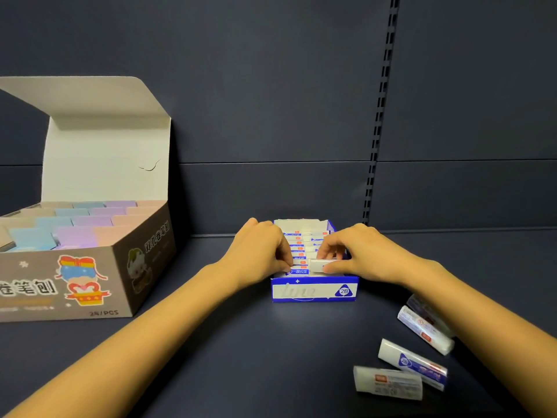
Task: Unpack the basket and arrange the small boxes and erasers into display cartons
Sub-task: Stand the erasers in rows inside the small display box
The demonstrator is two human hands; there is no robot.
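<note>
A small blue-and-white display carton (pixel 313 292) marked 2B stands in the middle of the dark shelf, filled with two rows of wrapped white erasers. My right hand (pixel 358 254) pinches a white eraser (pixel 320 264) at the carton's front right row. My left hand (pixel 260 250) has its curled fingertips on the erasers (pixel 297 271) at the front of the left row. Three loose wrapped erasers lie at the lower right: one (pixel 425 330) by my right forearm, another (pixel 413 363), and the nearest (pixel 388 383).
A large grey carton (pixel 66 282) with its lid (pixel 102 146) raised stands at the left, packed with blue, purple and pink small boxes (pixel 75 233). A dark back panel with a slotted upright (pixel 378 122) closes the shelf behind.
</note>
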